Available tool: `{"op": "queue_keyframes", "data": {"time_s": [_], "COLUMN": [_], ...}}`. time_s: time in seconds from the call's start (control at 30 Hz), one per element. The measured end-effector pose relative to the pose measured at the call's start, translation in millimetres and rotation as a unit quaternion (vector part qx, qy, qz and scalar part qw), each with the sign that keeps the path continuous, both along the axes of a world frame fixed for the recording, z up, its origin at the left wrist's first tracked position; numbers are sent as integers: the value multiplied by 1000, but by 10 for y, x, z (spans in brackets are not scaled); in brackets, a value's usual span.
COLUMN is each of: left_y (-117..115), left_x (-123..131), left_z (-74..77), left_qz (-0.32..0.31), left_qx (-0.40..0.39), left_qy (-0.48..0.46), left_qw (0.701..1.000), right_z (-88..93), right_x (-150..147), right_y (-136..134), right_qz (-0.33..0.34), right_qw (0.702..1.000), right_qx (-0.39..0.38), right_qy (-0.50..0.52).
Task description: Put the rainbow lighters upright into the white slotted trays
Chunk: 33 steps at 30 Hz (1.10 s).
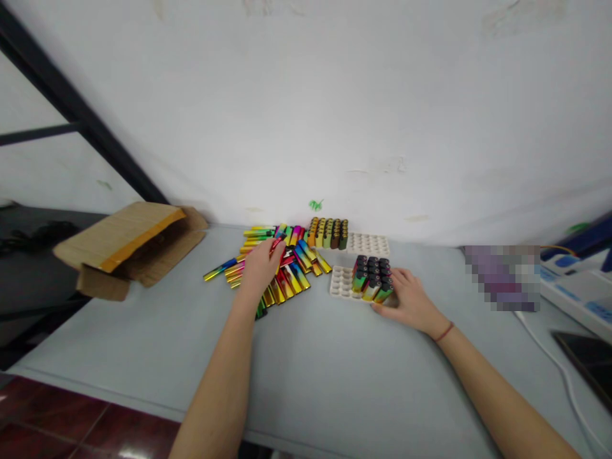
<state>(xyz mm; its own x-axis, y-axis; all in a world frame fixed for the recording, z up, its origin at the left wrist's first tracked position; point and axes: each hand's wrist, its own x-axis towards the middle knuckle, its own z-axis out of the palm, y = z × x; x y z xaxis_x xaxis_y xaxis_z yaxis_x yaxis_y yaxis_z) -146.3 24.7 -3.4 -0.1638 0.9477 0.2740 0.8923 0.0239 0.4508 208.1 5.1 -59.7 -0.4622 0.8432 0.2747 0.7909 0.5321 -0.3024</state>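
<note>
Shiny metallic tubes (pixel 285 285) in gold, red, blue and green lie in a loose pile. Over this pile is my left hand (pixel 261 264), its fingers closed around a red shiny tube (pixel 278 241). My right hand (pixel 410 298) grips the right end of a white holed tray (pixel 342 282), thumb at the front edge and fingers along the side. Upright tubes with black tops (pixel 371 277) fill the tray's right part, while holes show at its left. Part of the tray's right end is hidden by my hand.
Behind, a second white tray (pixel 368 244) holds upright gold-and-dark tubes (pixel 328 233) in its left part. An open cardboard box (pixel 129 239) lies at the left. To the right are a blurred-out item (pixel 504 277), a white power strip (pixel 574 287), a cable (pixel 567 366) and a dark flat device (pixel 586 360).
</note>
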Motion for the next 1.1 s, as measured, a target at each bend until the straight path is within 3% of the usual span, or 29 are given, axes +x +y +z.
{"op": "queue_keyframes", "data": {"time_s": [0.1, 0.2, 0.3, 0.4, 0.5, 0.57, 0.63, 0.8, 1.1], "left_y": [-5, -43, -104, -161, -185, -182, -175, -187, -216], "left_x": [169, 424, 712, 969, 1141, 1202, 1232, 1258, 1220], "left_z": [2, -34, -99, -157, -186, -196, -206, -241, -223], "left_qz": [-61, -104, -133, -165, -143, -117, -110, -135, -35], "left_qx": [26, 22, 28, 9, -53, -101, -129, -103, -136], "left_qy": [-85, -228, -368, -497, -592, -619, -627, -622, -668], "left_qw": [994, 968, 920, 852, 791, 770, 761, 764, 731], "right_z": [-2, 2, 8, 14, 22, 28, 31, 19, 35], "right_x": [-3, -5, -10, -17, -24, -26, -26, -24, -22], "right_y": [3, 6, 6, 3, 1, 2, 3, 4, -3], "right_qz": [2, 3, 3, 2, 3, 3, 5, 3, 4], "right_qw": [1000, 1000, 1000, 1000, 1000, 1000, 1000, 1000, 1000], "right_qx": [-2, -4, -8, -8, -7, -8, -11, -8, -12], "right_qy": [6, 11, 15, 18, 17, 13, 10, 7, 10]}}
